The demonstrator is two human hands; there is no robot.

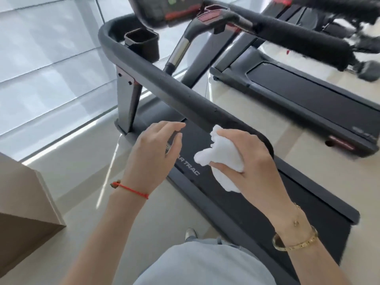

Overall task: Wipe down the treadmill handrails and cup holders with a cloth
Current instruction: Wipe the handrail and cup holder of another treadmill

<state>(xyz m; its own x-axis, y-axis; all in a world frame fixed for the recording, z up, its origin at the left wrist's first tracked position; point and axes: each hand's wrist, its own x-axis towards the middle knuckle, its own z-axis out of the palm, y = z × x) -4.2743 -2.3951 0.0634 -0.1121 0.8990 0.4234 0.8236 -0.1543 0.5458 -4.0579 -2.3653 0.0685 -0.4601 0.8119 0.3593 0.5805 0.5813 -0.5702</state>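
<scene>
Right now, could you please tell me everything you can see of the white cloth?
The white cloth looks like soft terry fabric, bunched into a crumpled wad. The right hand grips it, fingers curled over its right side, with loose folds sticking out above, to the left and below. It sits just beside the near end of the dark handrail; contact is unclear. The left hand does not touch it.

A brown cardboard box (22,204) stands on the pale floor (82,182) at the near left. Pale window blinds (47,64) fill the far left. A second treadmill (308,95) lies on the right, with a dark dumbbell (368,73) on the floor beyond it at the far right edge.
</scene>
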